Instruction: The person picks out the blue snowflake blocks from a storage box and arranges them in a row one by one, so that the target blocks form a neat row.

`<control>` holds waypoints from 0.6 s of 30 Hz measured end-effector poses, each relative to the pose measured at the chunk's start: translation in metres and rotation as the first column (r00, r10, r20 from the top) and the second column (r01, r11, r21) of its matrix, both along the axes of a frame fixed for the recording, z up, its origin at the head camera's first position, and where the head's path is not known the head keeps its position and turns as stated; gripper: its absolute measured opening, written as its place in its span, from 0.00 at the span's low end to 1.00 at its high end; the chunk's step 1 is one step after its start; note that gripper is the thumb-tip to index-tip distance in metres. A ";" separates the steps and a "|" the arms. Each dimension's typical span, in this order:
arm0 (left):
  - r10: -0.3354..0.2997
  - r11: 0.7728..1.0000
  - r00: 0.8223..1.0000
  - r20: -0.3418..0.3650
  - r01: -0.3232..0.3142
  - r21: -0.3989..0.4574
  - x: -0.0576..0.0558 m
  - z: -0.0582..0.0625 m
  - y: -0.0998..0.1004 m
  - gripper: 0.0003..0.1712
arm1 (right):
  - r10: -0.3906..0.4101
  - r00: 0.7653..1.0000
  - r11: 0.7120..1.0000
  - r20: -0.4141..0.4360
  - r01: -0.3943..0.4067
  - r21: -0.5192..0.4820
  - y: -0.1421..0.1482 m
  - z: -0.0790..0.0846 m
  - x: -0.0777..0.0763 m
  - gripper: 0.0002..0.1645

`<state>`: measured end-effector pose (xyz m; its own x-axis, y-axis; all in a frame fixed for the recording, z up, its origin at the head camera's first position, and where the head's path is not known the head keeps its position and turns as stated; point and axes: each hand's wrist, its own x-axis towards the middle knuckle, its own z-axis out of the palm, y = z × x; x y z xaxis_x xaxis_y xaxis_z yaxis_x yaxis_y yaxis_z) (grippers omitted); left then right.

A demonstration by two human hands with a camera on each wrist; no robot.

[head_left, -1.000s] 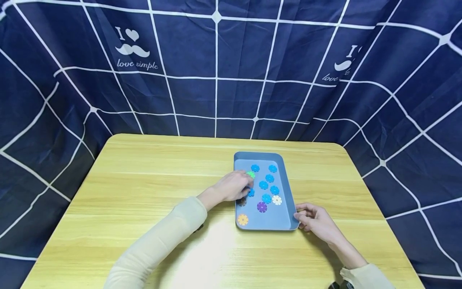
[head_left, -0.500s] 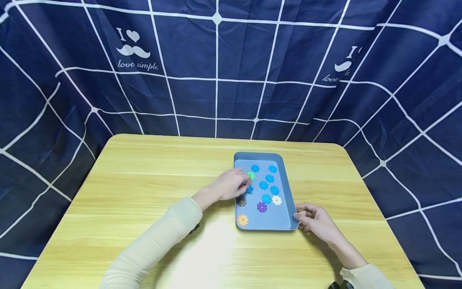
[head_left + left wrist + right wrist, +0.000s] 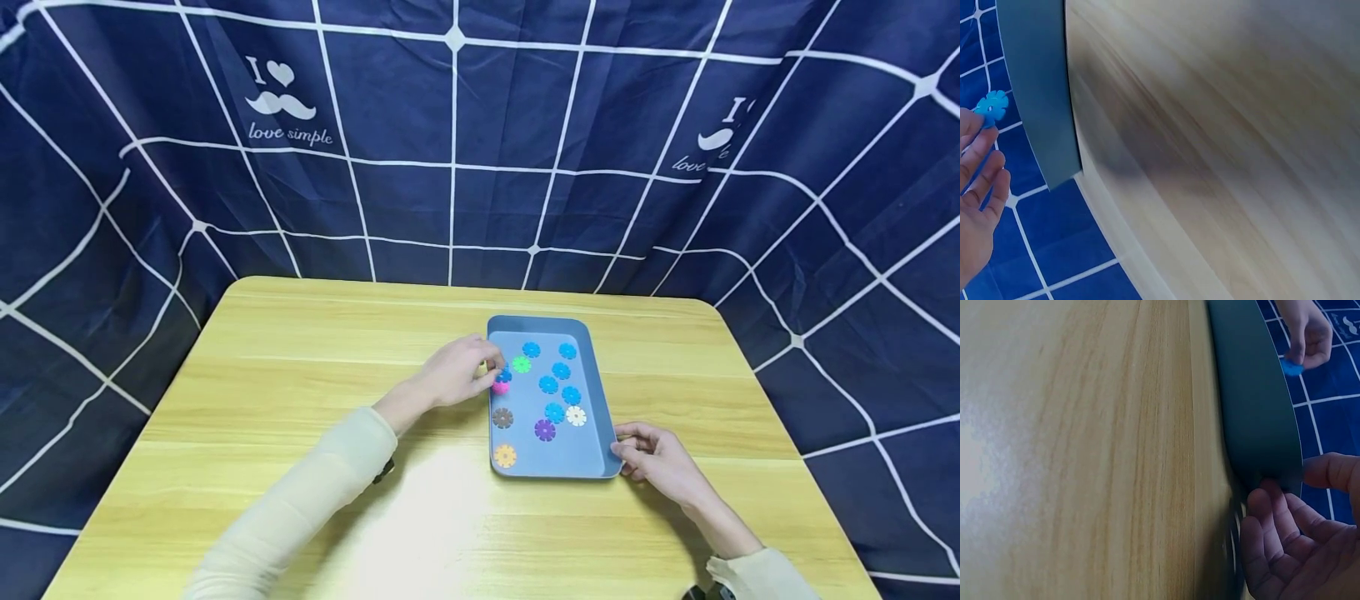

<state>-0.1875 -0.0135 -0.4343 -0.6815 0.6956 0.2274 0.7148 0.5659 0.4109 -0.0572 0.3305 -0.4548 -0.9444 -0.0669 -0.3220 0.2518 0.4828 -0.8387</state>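
Observation:
My left hand (image 3: 453,371) pinches a blue notched plastic disc (image 3: 992,106) between thumb and fingertips, just above the left rim of a grey-blue tray (image 3: 573,461). Close under that disc lies a pink disc (image 3: 500,388), partly covered. My right hand (image 3: 662,463) grips the tray's near right corner. In the right wrist view its thumb is at the rim and its fingers (image 3: 1291,531) curl against the outer wall. Inside the tray are several blue discs (image 3: 548,385), a green disc (image 3: 521,365) and a white disc (image 3: 576,416).
Also in the tray lie a purple disc (image 3: 545,430), a brown disc (image 3: 502,418) and an orange disc (image 3: 505,456). The tray stands on a wooden table (image 3: 322,333) right of its middle. A dark blue checked curtain (image 3: 397,200) surrounds the table's back and sides.
My left hand has lifted a blue disc off the tray floor and carried it left toward the rim, uncovering the brown disc and part of a pink one. The right hand has stayed put.

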 end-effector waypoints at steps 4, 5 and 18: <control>0.045 0.998 0.998 0.046 -0.047 0.042 0.000 0.001 -0.011 0.08 | 0.000 1.000 1.000 0.001 0.000 0.009 0.000 0.000 0.000 0.28; 0.061 0.996 0.996 0.060 -0.064 0.054 0.000 0.001 -0.013 0.09 | 0.000 1.000 1.000 0.001 0.000 0.011 0.000 0.000 0.000 0.28; 0.235 0.947 0.945 0.229 -0.275 0.165 0.001 -0.013 -0.039 0.04 | 0.001 1.000 1.000 0.008 -0.001 0.017 0.000 -0.001 0.000 0.28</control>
<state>-0.1863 -0.0521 -0.4474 -0.8759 0.4491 0.1766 0.4460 0.6137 0.6514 -0.0571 0.3304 -0.4557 -0.9416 -0.0620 -0.3309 0.2583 0.4973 -0.8283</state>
